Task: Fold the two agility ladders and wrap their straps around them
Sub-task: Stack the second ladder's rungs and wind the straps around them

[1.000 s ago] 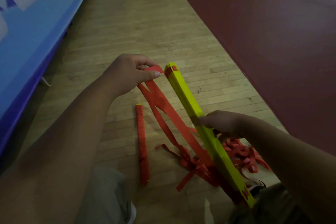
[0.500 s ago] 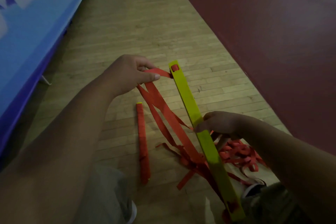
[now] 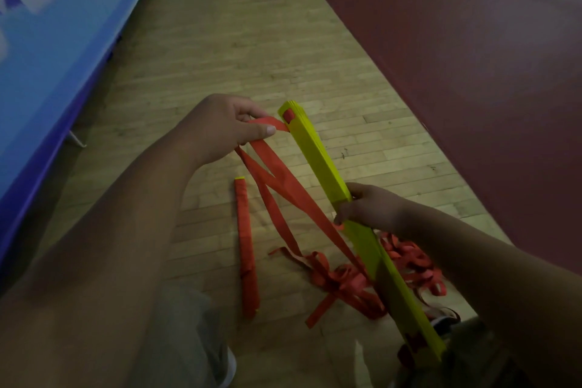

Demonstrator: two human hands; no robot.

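Note:
My right hand (image 3: pixel 370 206) grips the middle of a stack of yellow ladder rungs (image 3: pixel 318 157), held tilted with its far end up. My left hand (image 3: pixel 220 129) pinches the red strap (image 3: pixel 283 183) just left of the stack's top end, where the strap passes through a slot. From there the strap hangs in loops down to a tangled red heap (image 3: pixel 349 283) on the floor. A second ladder (image 3: pixel 247 246), folded and wrapped in red strap with a yellow tip showing, lies on the wooden floor left of the heap.
The wooden floor (image 3: pixel 252 41) runs ahead. A blue padded mat or banner (image 3: pixel 47 41) borders it on the left, and a dark red floor area (image 3: pixel 456 57) lies on the right. My knees and a shoe (image 3: pixel 441 320) are at the bottom.
The yellow stack has turned slightly in my right hand, its flat face showing more. My left hand keeps its pinch on the strap near the top end.

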